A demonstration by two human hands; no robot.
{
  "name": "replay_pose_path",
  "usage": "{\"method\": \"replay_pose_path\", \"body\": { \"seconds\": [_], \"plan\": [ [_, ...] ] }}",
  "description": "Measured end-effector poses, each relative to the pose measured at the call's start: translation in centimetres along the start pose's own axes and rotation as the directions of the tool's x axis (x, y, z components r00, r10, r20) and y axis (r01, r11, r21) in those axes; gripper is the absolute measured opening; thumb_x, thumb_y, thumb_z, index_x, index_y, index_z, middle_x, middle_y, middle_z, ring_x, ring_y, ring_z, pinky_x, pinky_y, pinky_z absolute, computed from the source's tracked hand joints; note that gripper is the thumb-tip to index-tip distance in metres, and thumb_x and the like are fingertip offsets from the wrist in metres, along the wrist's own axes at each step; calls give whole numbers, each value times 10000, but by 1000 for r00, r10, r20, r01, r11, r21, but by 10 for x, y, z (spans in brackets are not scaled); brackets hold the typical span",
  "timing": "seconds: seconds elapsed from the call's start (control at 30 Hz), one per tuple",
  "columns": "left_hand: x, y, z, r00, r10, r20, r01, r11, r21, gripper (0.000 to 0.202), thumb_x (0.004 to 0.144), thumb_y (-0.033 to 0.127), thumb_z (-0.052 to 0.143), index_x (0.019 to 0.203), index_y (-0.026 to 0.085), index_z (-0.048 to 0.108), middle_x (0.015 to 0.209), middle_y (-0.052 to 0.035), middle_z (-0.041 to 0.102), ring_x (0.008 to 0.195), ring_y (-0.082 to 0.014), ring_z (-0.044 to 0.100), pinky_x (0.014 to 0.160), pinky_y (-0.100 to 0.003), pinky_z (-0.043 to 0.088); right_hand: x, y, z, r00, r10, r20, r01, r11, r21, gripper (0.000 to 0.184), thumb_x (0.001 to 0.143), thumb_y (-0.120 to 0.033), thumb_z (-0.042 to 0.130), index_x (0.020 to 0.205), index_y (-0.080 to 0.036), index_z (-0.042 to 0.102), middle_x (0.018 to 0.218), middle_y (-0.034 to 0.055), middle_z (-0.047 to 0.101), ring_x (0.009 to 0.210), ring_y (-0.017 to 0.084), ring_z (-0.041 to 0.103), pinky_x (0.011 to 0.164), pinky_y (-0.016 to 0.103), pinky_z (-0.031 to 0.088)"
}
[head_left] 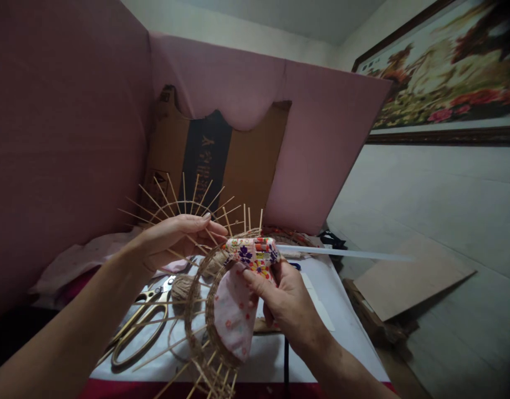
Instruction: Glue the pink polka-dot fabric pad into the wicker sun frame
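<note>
In my right hand (290, 291) is a flower-patterned hot glue gun (255, 252), a long pale glue stick (346, 253) running out of its back to the right. The gun's tip points left, against or close to a round piece of thin wooden sticks and woven twine (192, 310). Pink flowered fabric (234, 313) fills the piece's middle. My left hand (188, 235) grips its upper part among the sticks, thumb and fingers closed around them; part of the fingers is hidden. The piece stands tilted above the table.
Large scissors (144, 327) lie on the white table (333, 354) at left, beside balls of twine (184, 291). A dark cord (286, 360) hangs below the gun. Behind stand a cardboard sheet (255, 160) and pink panels (321, 144). A board (413, 277) leans at right.
</note>
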State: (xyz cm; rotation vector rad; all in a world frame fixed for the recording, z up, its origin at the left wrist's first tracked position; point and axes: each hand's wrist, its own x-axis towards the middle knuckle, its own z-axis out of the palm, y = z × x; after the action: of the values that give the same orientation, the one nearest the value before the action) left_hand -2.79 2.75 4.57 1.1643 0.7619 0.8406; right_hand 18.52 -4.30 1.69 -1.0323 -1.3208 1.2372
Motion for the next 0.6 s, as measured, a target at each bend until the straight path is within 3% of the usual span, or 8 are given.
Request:
{"method": "replay_pose_path", "body": {
  "seconds": [0.23,0.37,0.47,0.6],
  "plan": [
    [-1,1,1,1000,10,-3,-10,1000,6,311,838,343,529,924,121,729,902,-133,730,848,-242,651,777,-350,498,1,7,1,996,-64,56,61,997,53,207,755,-369,674,852,-191,636,646,-15,578,601,126,551,451,202,404],
    [-2,2,2,1000,3,-10,-3,1000,2,309,843,338,523,915,123,732,887,-128,731,823,-232,652,766,-342,499,3,13,-1,993,-103,66,96,991,93,238,753,-370,678,908,-192,644,840,30,659,800,172,605,661,279,495],
    [-2,1,3,1000,12,-18,-12,1000,8,312,838,348,530,910,122,733,883,-130,732,818,-235,654,761,-348,501,5,18,-1,987,-134,87,121,983,140,264,778,-331,659,1005,-199,627,994,50,664,907,185,608,826,344,476],
    [-2,2,3,1000,5,-26,-5,1000,2,303,828,339,539,899,119,734,883,-137,732,816,-240,657,763,-355,502,5,17,0,990,-113,89,99,983,154,228,772,-313,665,962,-193,630,990,46,662,889,177,613,784,315,488]
  ]
}}
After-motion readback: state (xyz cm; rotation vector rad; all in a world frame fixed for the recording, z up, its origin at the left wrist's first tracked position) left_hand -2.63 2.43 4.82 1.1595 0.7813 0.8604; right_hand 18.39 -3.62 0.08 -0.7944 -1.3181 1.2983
